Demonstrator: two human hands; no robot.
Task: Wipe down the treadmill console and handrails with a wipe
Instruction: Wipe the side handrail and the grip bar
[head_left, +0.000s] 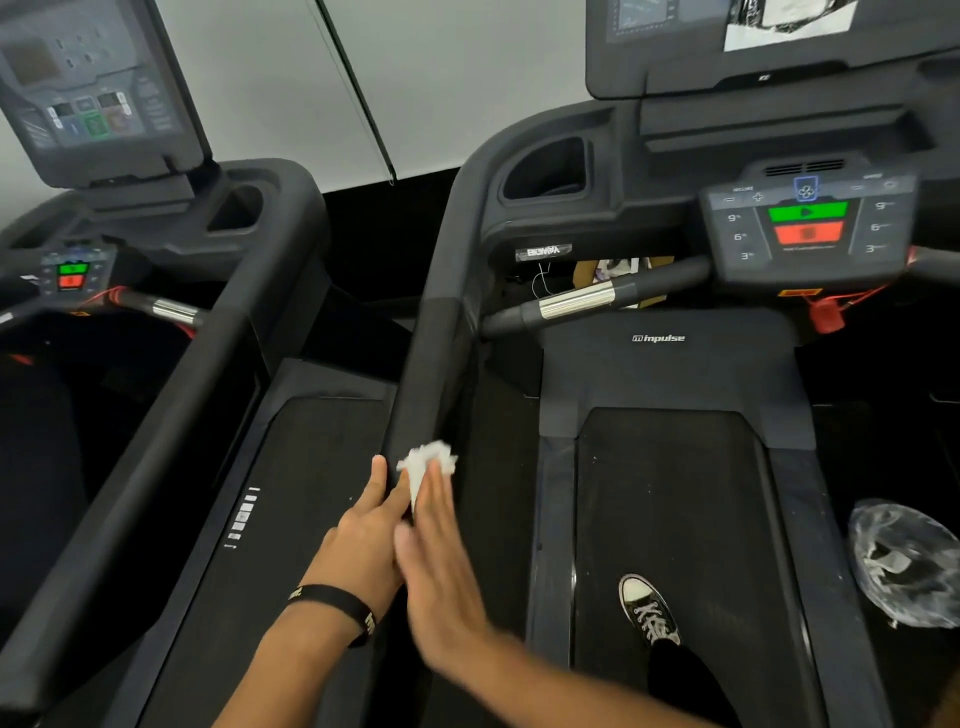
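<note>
Fingers of the left hand (363, 540) curl round the near end of the left handrail (431, 358) with the wipe (426, 460) bunched under them; the right hand (439, 566) lies flat alongside, blurred, holding nothing I can see. By my judgement the job is early — console (808, 228) and chrome crossbar (576, 300) look untouched. The rail's long axis runs away toward the console.
</note>
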